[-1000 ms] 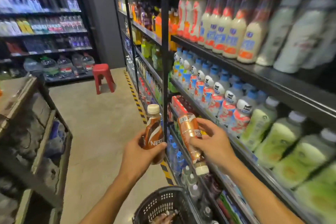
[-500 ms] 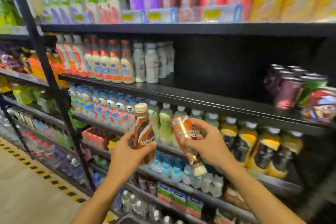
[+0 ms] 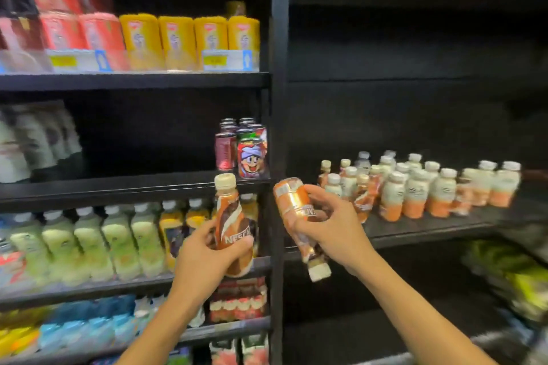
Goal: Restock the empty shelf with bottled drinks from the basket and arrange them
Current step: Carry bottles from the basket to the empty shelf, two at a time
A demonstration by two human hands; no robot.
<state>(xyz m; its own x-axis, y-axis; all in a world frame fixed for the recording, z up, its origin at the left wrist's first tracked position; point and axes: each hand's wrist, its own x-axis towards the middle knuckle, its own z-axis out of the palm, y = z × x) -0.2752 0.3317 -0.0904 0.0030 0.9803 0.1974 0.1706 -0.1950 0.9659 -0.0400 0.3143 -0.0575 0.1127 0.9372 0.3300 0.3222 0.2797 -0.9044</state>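
My left hand (image 3: 206,258) grips a brown coffee bottle (image 3: 232,222) upright, cream cap on top. My right hand (image 3: 332,225) holds a second, orange-brown coffee bottle (image 3: 296,210) upside down, its cap (image 3: 319,271) pointing down. Both bottles hover in front of the black upright post (image 3: 277,127). To the right is a dark shelf (image 3: 415,228) with several small bottles (image 3: 415,187) standing on it, some brown, some white and orange. The basket is out of view.
Left of the post, shelves hold drink cans (image 3: 241,147), green and yellow bottles (image 3: 118,240), and yellow and red packs (image 3: 184,38) above. The shelf board above the small bottles (image 3: 415,77) looks dark and bare. Green packs (image 3: 510,270) lie at lower right.
My view has swung right along the shelves, from the aisle to the dark bay with the small bottles. Both hands keep the same bottles in the same grip.
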